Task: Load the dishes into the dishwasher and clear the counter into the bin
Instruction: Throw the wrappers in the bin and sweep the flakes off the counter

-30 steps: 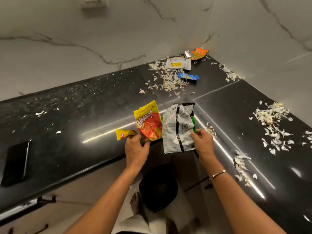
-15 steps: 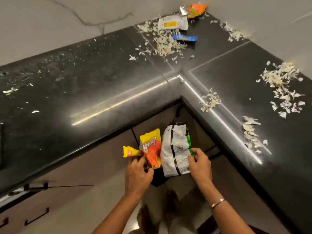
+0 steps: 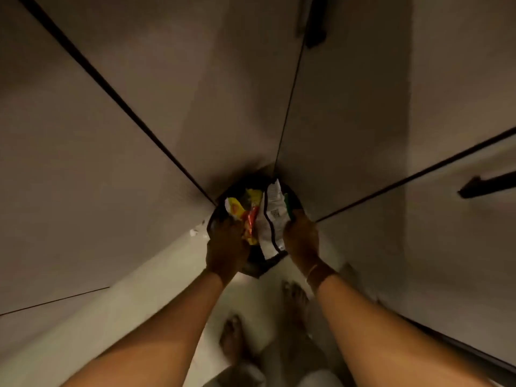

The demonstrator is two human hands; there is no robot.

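Low in a dim corner where two runs of flat grey-brown cabinet doors (image 3: 125, 141) meet over a pale floor (image 3: 134, 297). No sign any more of the black counter that filled the view a second ago: looks straight down now instead of across the worktop.

Grips in the left hand (image 3: 227, 247), curled tight, the lower ends of the crumpled yellow-and-red snack packets (image 3: 243, 215). Pinches in the right hand (image 3: 301, 237) the near edge of the flattened white-and-black foil wrapper (image 3: 275, 210) with its green side strip. Lets go of neither yet.

Holds both lots, lifted at counter height a moment back, right over the mouth of the round black bin (image 3: 259, 268) tucked into the corner. Hard to tell through the blur whether already touching the rim or just above it.

Just left of the bin, a small white scrap (image 3: 194, 232) on the floor. On the right wrist, a thin bangle (image 3: 314, 272). Nearer, two bare feet (image 3: 231, 336). Far right, a dark bar handle (image 3: 485, 187) on one door, and a second dark handle (image 3: 314, 26) at the far top.

Looks like the drop step of one bin trip, needing only an opening of both grips. Leaves plenty to do, judging by the pale scraps and further wrappers up on the counter a second ago. Shows nothing here of dishes or dishwasher.
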